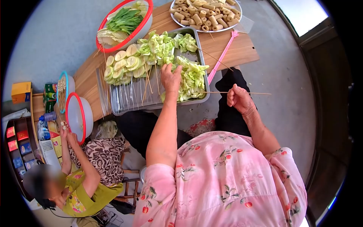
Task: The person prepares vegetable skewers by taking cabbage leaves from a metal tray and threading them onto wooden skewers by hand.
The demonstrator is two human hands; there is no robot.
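Observation:
My left hand (171, 78) reaches over the metal tray (151, 108), its curled fingers closed at the edge of the green lettuce leaves (159, 47). My right hand (240, 99) is closed around a thin wooden skewer (259, 93), held level to the right of the tray. The skewer's left end meets a bunch of lettuce (192, 77) at the tray's right side; whether it pierces the leaves I cannot tell. Skewered pale green slices (132, 62) lie at the tray's left, several sticks pointing toward me.
Behind the tray stand a red-rimmed bowl (151, 17) of greens and a plate (239, 4) of brown rolled pieces. A pink stick-like tool (223, 56) lies right of the tray on the wooden table (242, 49). At left, another person (81, 185) works beside a second red-rimmed bowl (87, 117).

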